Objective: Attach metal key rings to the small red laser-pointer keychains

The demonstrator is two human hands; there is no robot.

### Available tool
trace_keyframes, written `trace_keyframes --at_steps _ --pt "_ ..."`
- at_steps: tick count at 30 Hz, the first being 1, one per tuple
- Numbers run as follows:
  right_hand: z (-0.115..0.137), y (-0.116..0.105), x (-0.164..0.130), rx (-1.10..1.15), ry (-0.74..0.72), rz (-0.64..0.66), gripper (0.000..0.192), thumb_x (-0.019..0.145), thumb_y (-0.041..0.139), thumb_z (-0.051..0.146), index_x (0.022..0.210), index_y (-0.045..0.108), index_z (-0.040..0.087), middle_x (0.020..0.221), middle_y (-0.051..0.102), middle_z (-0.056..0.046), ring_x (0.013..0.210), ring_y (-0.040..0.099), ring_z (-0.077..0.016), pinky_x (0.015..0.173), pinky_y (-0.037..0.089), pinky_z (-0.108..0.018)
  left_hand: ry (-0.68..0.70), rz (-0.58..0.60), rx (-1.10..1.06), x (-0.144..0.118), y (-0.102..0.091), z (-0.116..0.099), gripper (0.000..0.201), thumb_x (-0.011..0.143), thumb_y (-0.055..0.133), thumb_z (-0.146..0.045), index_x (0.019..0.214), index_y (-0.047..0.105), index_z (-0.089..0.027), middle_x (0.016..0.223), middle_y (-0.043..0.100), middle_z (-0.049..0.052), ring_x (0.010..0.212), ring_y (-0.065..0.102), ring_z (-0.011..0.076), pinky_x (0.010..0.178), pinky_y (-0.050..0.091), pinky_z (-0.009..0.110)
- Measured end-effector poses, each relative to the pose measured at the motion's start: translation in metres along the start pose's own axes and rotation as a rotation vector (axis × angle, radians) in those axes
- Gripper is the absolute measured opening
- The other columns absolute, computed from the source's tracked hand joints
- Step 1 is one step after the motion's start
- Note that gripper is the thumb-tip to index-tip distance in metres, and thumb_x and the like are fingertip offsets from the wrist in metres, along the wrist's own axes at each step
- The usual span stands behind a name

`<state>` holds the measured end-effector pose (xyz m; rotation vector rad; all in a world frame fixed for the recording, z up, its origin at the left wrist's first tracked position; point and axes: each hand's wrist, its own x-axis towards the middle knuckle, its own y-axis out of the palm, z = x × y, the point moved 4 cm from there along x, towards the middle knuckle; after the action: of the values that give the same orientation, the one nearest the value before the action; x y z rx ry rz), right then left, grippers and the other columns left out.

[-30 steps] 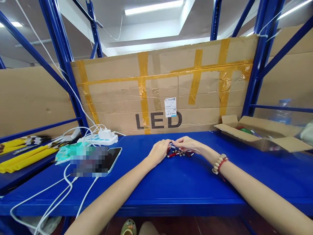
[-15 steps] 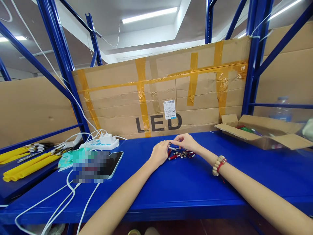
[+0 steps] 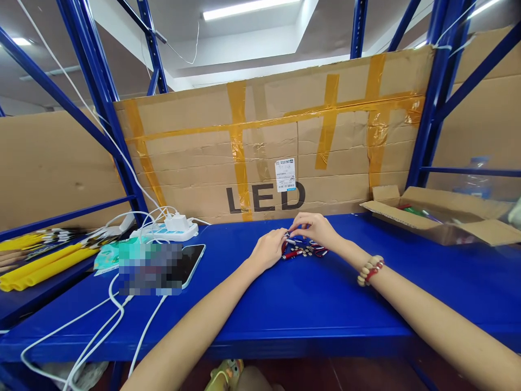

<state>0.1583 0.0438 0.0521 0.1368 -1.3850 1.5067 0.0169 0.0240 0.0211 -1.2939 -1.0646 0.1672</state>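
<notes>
My left hand (image 3: 268, 248) rests low over the blue shelf with its fingers closed, their tips partly hidden. Beside it, my right hand (image 3: 316, 230) has thumb and forefinger pinched together close to the left fingertips. A small dark and silvery piece shows between the two hands, too tiny to name. Right below them lies a red pen-like tube (image 3: 292, 254) with a shiny end. Several small round metal pieces (image 3: 308, 252) are scattered around it, and more red and silver parts lie partly behind my right hand.
A phone (image 3: 194, 263) and a white power strip (image 3: 185, 232) with cables lie at left, near yellow tubes (image 3: 49, 266). An open cardboard box (image 3: 435, 231) stands at right. A large cardboard sheet (image 3: 195, 174) marked LED backs the blue shelf (image 3: 309, 309).
My view has tilted down slightly. The hands stay close together over the small parts, and the right-hand fingers have shifted a little while still pinched.
</notes>
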Motion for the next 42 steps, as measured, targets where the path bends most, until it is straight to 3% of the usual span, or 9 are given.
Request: trace_keyframes --at_steps 11,16,21,26,30,37,42 --pt "-0.013 0.008 -0.003 0.076 0.032 0.007 0.026 0.071 0.063 0.044 0.066 0.068 0.019 0.071 0.061 0.000 0.051 0.050 -0.0088 0.050 0.036 -0.023 -0.002 0.062 -0.038 -0.004 0.001 0.001 0.018 0.091 0.028 -0.022 0.099 0.043 -0.020 0.088 0.059 0.003 0.081 0.056 0.0156 0.071 0.044 0.026" --pt "-0.012 0.007 -0.003 0.086 0.017 0.015 0.025 0.071 0.063 0.043 0.065 0.067 0.018 0.072 0.061 -0.001 0.052 0.050 -0.0088 0.049 0.036 -0.022 0.009 0.043 -0.105 -0.004 0.001 0.000 0.010 0.090 0.030 -0.022 0.092 0.039 -0.019 0.096 0.059 0.005 0.085 0.057 0.0165 0.070 0.044 0.026" --pt "-0.014 0.008 -0.003 0.166 0.071 0.034 0.023 0.070 0.064 0.040 0.066 0.067 0.017 0.071 0.061 -0.001 0.049 0.051 -0.0086 0.048 0.037 -0.022 0.008 0.032 -0.081 -0.003 0.003 0.002 0.008 0.090 0.030 -0.021 0.091 0.038 -0.019 0.092 0.059 0.006 0.082 0.058 0.0177 0.069 0.044 0.028" --pt "-0.016 0.015 -0.003 0.302 0.202 0.091 0.025 0.066 0.065 0.039 0.066 0.066 0.014 0.063 0.061 -0.002 0.045 0.050 -0.0092 0.046 0.038 -0.023 0.027 -0.009 -0.102 -0.004 0.003 0.002 0.008 0.090 0.031 -0.020 0.092 0.038 -0.019 0.094 0.060 0.007 0.085 0.058 0.0184 0.072 0.046 0.029" --pt "-0.016 0.019 -0.007 0.407 0.390 0.165 0.035 0.066 0.064 0.048 0.067 0.066 0.013 0.054 0.056 0.000 0.042 0.043 -0.0071 0.040 0.033 -0.021 0.031 -0.070 -0.124 -0.004 0.001 0.003 0.006 0.088 0.033 -0.019 0.091 0.038 -0.019 0.099 0.059 0.008 0.090 0.058 0.0186 0.076 0.046 0.030" --pt "-0.018 0.032 -0.017 0.827 0.753 0.376 0.035 0.064 0.069 0.049 0.074 0.062 0.017 0.052 0.043 0.004 0.043 0.031 -0.0048 0.034 0.022 -0.018 0.066 -0.134 -0.119 -0.005 -0.002 0.001 0.013 0.087 0.035 -0.017 0.098 0.042 -0.017 0.098 0.060 0.009 0.090 0.058 0.0181 0.078 0.047 0.030" --pt "-0.016 0.034 -0.017 0.838 0.802 0.377 0.031 0.068 0.066 0.047 0.071 0.057 0.017 0.051 0.043 0.004 0.042 0.030 -0.0042 0.034 0.021 -0.017 0.065 -0.108 -0.046 -0.003 -0.001 0.001 0.020 0.088 0.034 -0.018 0.104 0.045 -0.018 0.096 0.060 0.007 0.089 0.056 0.0175 0.080 0.046 0.031"
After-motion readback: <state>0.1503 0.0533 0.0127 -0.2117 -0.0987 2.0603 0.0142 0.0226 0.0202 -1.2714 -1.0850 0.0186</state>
